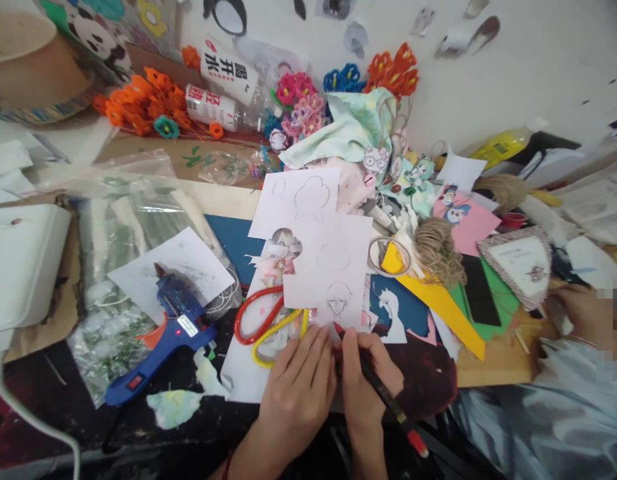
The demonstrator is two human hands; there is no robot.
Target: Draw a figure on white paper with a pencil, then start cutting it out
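My right hand (371, 373) is closed round a dark pencil (383, 393) with a red band and a pale end. The pencil's reddish tip meets the lower edge of a white paper sheet (303, 273), just below a sketched face with hair. My left hand (301, 387) lies with its fingers stretched out at the bottom of this sheet, close beside the right hand. Above the face is a faint cloud-like outline. Red scissor handles (241, 320) and a yellow handle loop (261, 357) stick out left of the sheet, partly under paper and my left hand.
At left, a blue glue gun (161, 363) lies partly on white paper, near a plastic bag (103, 320). Right of the sheet are a tape roll (371, 257), twine (438, 247) and a phone (481, 290). Another person's hand (576, 310) is at far right.
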